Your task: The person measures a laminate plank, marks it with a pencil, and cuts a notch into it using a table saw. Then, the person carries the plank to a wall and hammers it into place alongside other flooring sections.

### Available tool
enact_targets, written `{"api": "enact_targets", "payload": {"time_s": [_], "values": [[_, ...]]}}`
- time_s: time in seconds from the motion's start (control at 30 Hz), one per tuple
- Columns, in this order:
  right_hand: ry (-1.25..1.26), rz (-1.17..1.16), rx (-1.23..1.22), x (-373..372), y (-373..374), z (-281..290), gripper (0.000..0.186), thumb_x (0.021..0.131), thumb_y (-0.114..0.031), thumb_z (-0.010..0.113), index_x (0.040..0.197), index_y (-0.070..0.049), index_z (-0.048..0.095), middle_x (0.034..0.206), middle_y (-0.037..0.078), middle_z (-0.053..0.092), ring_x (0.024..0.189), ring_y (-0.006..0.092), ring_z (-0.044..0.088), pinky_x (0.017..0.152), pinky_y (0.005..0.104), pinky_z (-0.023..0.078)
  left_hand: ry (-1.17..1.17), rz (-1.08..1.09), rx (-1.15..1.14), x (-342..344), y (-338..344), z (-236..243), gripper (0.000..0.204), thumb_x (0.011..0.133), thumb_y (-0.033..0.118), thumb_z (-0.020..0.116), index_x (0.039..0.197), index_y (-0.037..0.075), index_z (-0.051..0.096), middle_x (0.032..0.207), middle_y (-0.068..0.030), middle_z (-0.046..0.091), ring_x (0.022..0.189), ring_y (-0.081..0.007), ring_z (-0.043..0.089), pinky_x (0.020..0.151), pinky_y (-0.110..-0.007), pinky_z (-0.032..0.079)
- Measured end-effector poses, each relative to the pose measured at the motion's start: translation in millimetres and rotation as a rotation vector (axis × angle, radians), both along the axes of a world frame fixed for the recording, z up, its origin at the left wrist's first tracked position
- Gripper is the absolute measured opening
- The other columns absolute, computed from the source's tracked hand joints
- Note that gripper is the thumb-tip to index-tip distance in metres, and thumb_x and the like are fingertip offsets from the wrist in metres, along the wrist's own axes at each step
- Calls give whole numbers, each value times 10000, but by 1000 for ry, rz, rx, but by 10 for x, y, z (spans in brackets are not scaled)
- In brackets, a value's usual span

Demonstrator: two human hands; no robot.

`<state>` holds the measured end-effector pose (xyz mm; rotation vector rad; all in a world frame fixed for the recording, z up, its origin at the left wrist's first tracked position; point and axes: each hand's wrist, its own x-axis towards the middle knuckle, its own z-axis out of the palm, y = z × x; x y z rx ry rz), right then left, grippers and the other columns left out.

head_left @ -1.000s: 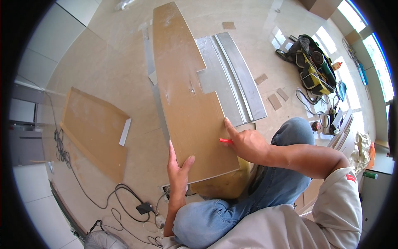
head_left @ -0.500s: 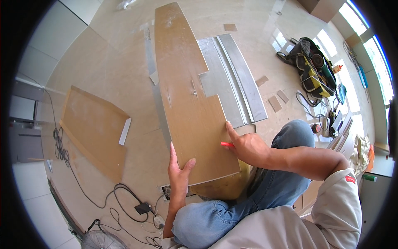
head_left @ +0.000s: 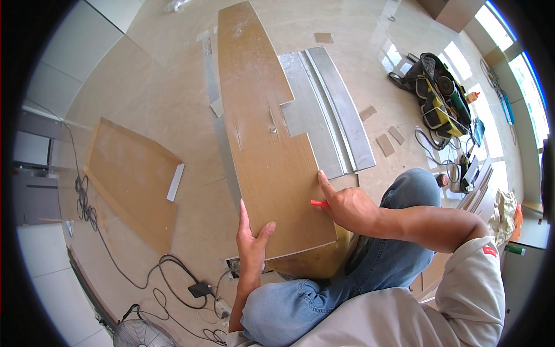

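Board (head_left: 277, 185) lies over the grey panel (head_left: 306, 110), and from far off I see the left hand (head_left: 251, 246), thumb spread from fingers, holding the board's left edge by its near corner, while the right hand (head_left: 354, 208) curls round a red stick (head_left: 318, 203), one finger on the right edge.

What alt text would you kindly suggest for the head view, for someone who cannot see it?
A person's left hand holds the near left edge of a long, notched brown board, while the right hand, holding a slim red stick, rests at its right edge. A grey panel and a tool bag lie to the right.
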<state>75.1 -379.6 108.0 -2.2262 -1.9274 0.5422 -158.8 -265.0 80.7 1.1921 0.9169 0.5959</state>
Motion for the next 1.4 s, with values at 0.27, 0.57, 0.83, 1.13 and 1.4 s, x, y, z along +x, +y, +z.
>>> {"api": "enact_targets", "payload": {"time_s": [0.27,0.57,0.83,1.13,1.4], "values": [[83,-62,-22,-17,19,200,675,932,-223,593,1436,143,333,602,210,610,530,367,621,508,460,482,-6,-10,-28,-26,14,116,886,889,49,706,1564,-46,138,1523,-191,395,1317,-223,471,1091,-328,388],[527,-395,66,31,-116,643,635,952,-274,637,1460,8,381,824,251,666,748,418,667,684,457,522,-70,-181,-112,-18,100,708,864,948,41,612,1568,-46,16,1604,-188,233,1426,-219,325,1169,-338,266],[1624,-892,125,-345,-723,783,347,958,-292,663,1167,-20,619,892,38,675,673,53,567,449,177,303,110,-276,-218,175,42,1085,403,998,194,612,1273,-52,451,1131,-122,649,980,-165,661,838,-281,543],[1826,-1038,517,-818,-568,808,378,981,-274,615,1249,-17,546,1118,89,664,928,124,659,425,178,333,136,-468,-332,646,-69,1378,368,1019,311,561,1210,2,504,864,-94,683,551,-181,660,391,-252,456],[1609,-1155,478,-496,-498,916,153,948,-231,662,911,-92,608,739,-50,502,557,42,365,489,241,245,412,-462,56,673,1312,1175,545,1016,492,496,1101,-40,579,644,-108,648,496,-189,637,410,-259,461]]}}
